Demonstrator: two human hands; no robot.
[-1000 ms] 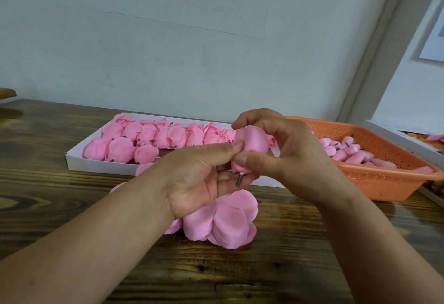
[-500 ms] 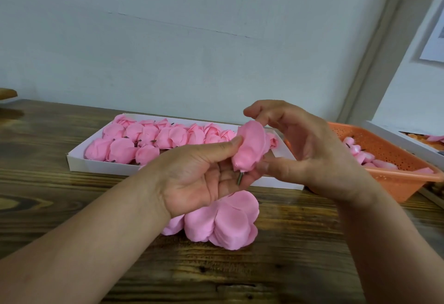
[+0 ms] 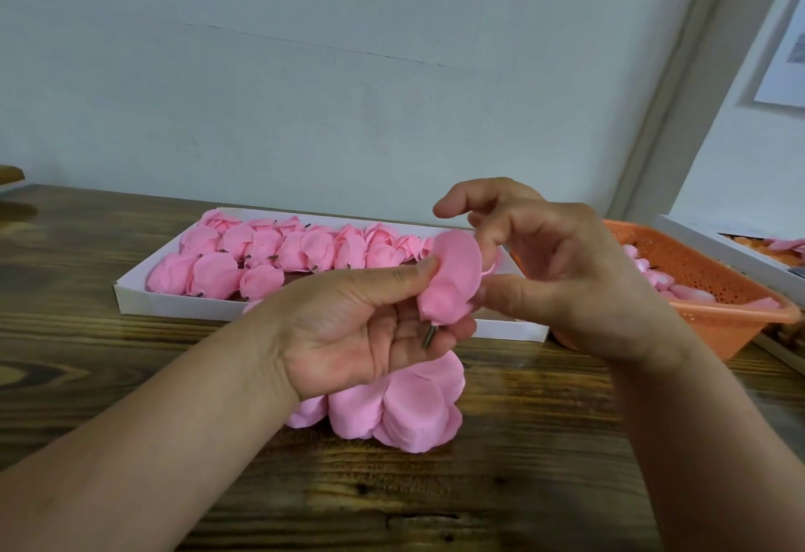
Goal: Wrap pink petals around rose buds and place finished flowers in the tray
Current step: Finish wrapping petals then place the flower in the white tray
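At the centre of the frame a pink rose (image 3: 451, 279) is pinched in the left hand (image 3: 370, 325), thumb on its near side and fingers curled up behind it; a short dark stem (image 3: 429, 337) pokes out below against the fingers. The right hand (image 3: 562, 272) sits just to the right, its thumb tip touching the flower's lower right edge and its bent fingers arched over the top. Whether those fingers press the petal cannot be told, since the flower hides their tips.

Directly below, a pile of loose pink petals (image 3: 400, 407) lies on the wooden table (image 3: 130, 377), its upper part hidden by the left hand.

Behind, at centre left, a white tray (image 3: 174, 305) holds rows of finished pink flowers (image 3: 261, 250); its right end is covered by the hands.

At right, an orange basket (image 3: 718, 325) holds small pink buds (image 3: 679, 290), partly blocked by the right wrist. Another white box (image 3: 740, 250) is cut off by the right edge.
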